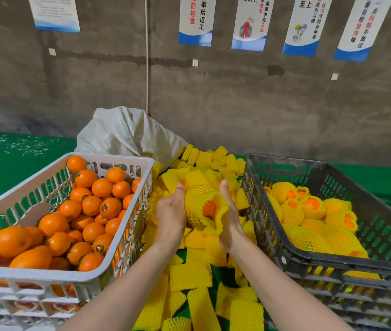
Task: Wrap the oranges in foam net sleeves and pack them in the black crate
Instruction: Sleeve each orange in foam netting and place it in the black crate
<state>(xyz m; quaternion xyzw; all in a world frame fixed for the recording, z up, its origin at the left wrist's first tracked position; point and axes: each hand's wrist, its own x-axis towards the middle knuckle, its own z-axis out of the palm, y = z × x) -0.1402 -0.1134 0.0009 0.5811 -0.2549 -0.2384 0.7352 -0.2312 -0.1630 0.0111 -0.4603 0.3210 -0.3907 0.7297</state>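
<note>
Curling our left grip (170, 212) and right grip (229, 218) round the sleeved orange (200, 201) beside the black crate (332, 262), we judge it soft-skinned, best held at its sides.

A white woven sack (127, 134) slumps on green tabletop (10, 161) below wall posters (196, 20).

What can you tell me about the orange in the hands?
The orange is round and bright, almost wholly wrapped in a yellow foam net sleeve; only a patch of peel shows through the sleeve's frilly open end, facing the camera. The left hand and right hand hold it from either side above a pile of loose sleeves.
</note>
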